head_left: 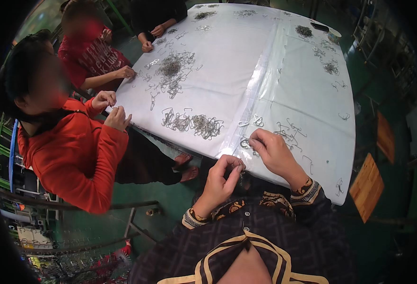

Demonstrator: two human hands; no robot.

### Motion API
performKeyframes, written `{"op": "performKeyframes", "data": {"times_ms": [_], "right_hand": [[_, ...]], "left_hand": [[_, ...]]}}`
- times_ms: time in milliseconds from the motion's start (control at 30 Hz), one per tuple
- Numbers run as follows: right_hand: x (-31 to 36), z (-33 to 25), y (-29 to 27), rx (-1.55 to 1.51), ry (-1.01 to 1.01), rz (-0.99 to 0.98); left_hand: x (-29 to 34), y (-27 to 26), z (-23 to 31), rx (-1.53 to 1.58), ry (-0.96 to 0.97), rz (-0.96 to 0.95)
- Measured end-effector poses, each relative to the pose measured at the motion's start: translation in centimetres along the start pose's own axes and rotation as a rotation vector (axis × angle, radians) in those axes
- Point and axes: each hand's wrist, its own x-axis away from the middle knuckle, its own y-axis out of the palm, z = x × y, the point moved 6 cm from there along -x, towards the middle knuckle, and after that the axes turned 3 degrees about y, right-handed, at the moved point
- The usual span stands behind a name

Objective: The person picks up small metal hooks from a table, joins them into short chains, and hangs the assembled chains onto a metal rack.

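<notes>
Right of the clear strip [261,80] crossing a white counter [208,61], thin, silvery wire hooks [288,135] are scattered, long axes mixed, beyond the nearer right hand [275,150], its grip unclear, while a small metal piece [241,176] is pinched in the left hand [221,180], held apart near the strip's close end.

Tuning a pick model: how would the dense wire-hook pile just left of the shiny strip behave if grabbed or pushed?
The wire-hook pile will likely tangle: its pieces overlap. Each piece looks thin, so probably light, and metallic, so probably stiff. Pushed, it may slide in clumps over the smooth-looking white sheet.
</notes>
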Motion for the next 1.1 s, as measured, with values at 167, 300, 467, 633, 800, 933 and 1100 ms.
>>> {"op": "performKeyframes", "data": {"times_ms": [167,300,467,633,800,933,1100], "right_hand": [[1.5,-2.5,-0.4,0.166,-0.129,-0.030],[2.4,-2.8,-0.3,0.119,-0.099,-0.054],[2.5,-3.2,0.7,-0.012,-0.146,0.007],[4.1,-2.8,1.9,-0.074,-0.141,0.078],[4.4,-3.6,2.9,-0.145,-0.143,0.062],[4.3,-3.2,3.8,-0.156,-0.197,0.040],[4.3,-3.5,3.2,-0.116,-0.207,-0.030]], "left_hand": [[-0.5,0.0,0.2,-0.039,0.031,0.007],[-0.4,0.5,0.5,-0.104,0.029,-0.044],[0.1,0.8,1.1,-0.108,-0.007,-0.100],[1.7,0.9,0.3,-0.157,0.066,-0.146],[2.3,-0.3,0.1,-0.085,-0.007,-0.173],[2.2,-1.2,0.2,-0.045,-0.004,-0.204],[0.1,-2.1,1.0,-0.004,-0.016,-0.276]]}}
